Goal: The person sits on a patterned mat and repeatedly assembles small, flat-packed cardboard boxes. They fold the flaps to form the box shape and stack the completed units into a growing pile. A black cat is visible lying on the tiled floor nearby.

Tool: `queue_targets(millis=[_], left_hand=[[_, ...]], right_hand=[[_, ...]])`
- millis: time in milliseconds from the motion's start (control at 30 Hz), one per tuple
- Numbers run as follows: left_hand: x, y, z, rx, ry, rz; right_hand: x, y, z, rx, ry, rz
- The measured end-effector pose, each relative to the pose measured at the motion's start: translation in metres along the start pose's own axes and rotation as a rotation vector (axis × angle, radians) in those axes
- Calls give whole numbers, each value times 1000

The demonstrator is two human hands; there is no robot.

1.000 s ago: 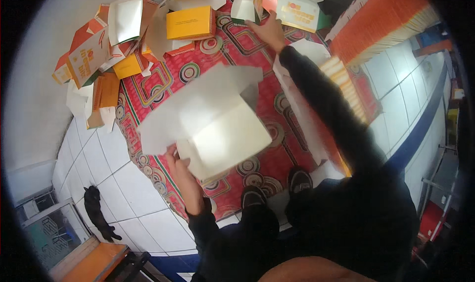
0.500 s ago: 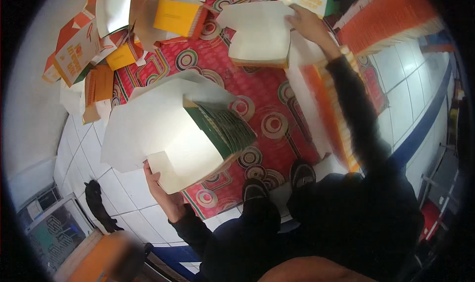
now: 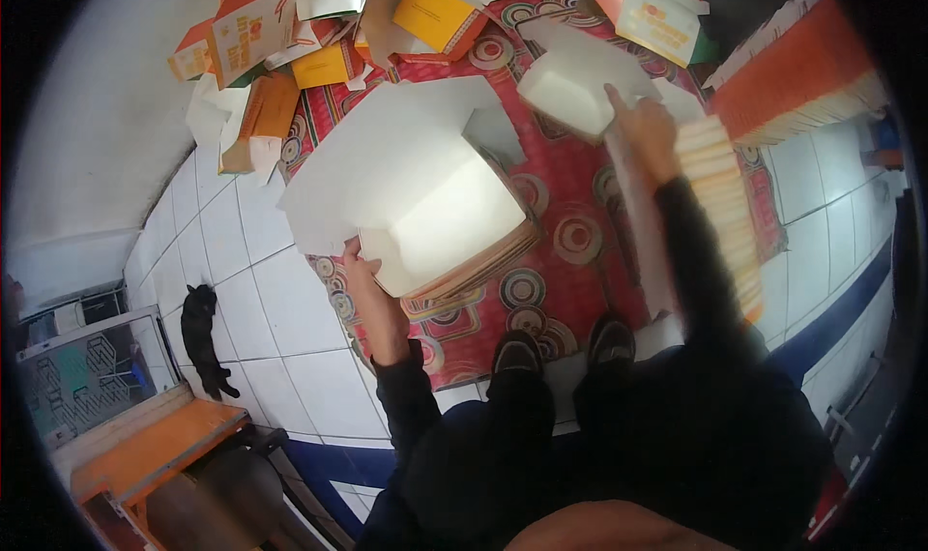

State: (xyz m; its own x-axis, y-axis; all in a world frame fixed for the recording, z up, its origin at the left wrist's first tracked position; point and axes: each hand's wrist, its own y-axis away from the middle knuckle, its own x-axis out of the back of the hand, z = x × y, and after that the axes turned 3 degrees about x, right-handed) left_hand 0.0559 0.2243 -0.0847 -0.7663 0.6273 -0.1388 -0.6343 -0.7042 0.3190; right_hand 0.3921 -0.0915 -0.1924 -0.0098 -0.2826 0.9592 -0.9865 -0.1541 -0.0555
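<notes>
My left hand (image 3: 372, 304) is closed on the near left corner of a stack of nested cardboard food boxes (image 3: 454, 203). The top box opens toward me, showing a white inside and a wide raised flap. Brown layered edges show along the stack's near side. Farther off to the right, my right hand (image 3: 648, 130) grips the right wall of another open cardboard food box (image 3: 572, 89), white inside. Its index finger lies against the rim; the other fingers are partly blurred. Under both boxes spreads a red patterned mat (image 3: 580, 232).
Loose orange, yellow and white cartons (image 3: 253, 29) lie heaped at the far left. A long row of flat cartons (image 3: 720, 203) runs beside my right forearm, with an orange carton stack (image 3: 802, 68) beyond. A black cat (image 3: 201, 333) lies on white tiles near an orange bench (image 3: 164, 445).
The view has shifted, so most things sit farther right. The left stack has turned, and its green layered side no longer shows. My right hand has shifted along its box, which is tilted differently.
</notes>
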Motion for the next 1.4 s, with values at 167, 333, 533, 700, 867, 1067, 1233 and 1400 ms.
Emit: queue_targets(millis=[167,333,533,700,867,1067,1233,1400], left_hand=[[8,-9,-13,16,-69,-8],[-6,-14,-22,6,-9,-43],[-11,-13,9,232,38,-128],[-42,16,20,37,-254,-129],[-38,30,6,18,-270,-173],[-25,44,-14,-39,-140,-237],[-29,49,-18,-95,-74,-241],[-27,52,-16,-80,-81,-235]], right_hand=[[-30,-38,-12,132,65,-57],[-69,-41,11,-25,0,-43],[-28,-39,10,57,-356,392],[70,-32,56,149,-686,329],[224,44,11,-49,-1399,85],[194,131,-93,157,-1148,-373],[154,132,-138,213,-1175,-312],[140,138,-148,206,-1047,-371]])
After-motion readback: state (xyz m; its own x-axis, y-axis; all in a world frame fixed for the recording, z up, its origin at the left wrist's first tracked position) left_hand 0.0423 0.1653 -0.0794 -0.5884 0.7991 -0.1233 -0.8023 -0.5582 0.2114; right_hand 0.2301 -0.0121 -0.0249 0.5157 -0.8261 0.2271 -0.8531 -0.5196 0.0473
